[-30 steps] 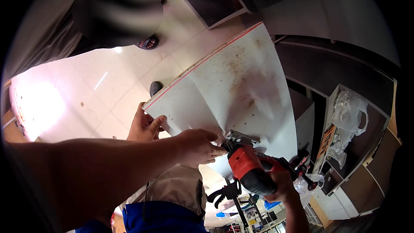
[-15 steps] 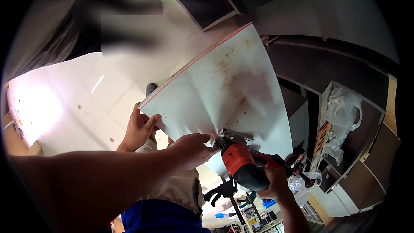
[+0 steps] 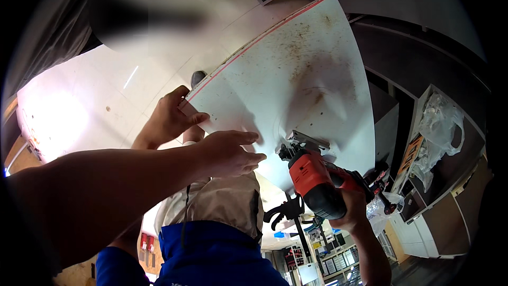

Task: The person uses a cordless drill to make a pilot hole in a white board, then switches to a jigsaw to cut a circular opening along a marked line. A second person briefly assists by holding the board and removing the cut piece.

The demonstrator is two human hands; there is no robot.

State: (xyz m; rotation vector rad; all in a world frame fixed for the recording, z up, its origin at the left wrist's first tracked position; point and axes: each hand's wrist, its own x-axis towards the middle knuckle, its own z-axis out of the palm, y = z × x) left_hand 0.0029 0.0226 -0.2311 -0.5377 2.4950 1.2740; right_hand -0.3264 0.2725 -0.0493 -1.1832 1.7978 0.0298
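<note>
My left hand is closed on the left corner of a large white panel with a red-lined edge and brown dirt marks. With my right hand I grip a red and black jigsaw by its handle. The metal base plate of the jigsaw is at the panel's near part; whether its blade is in the panel I cannot tell. Another person's hand reaches in from the left, across my left forearm, its fingers apart and just short of the jigsaw's front.
A black clamp is at the panel's near edge. On the right stand dark cabinet parts and a box holding clear plastic bags. My shoe shows beyond the panel's left edge. Someone's grey clothing fills the upper left.
The other person's hand has drawn back left from the jigsaw's front, leaving a gap. The panel and jigsaw sit higher and further right in view. Both my hands keep their holds.
</note>
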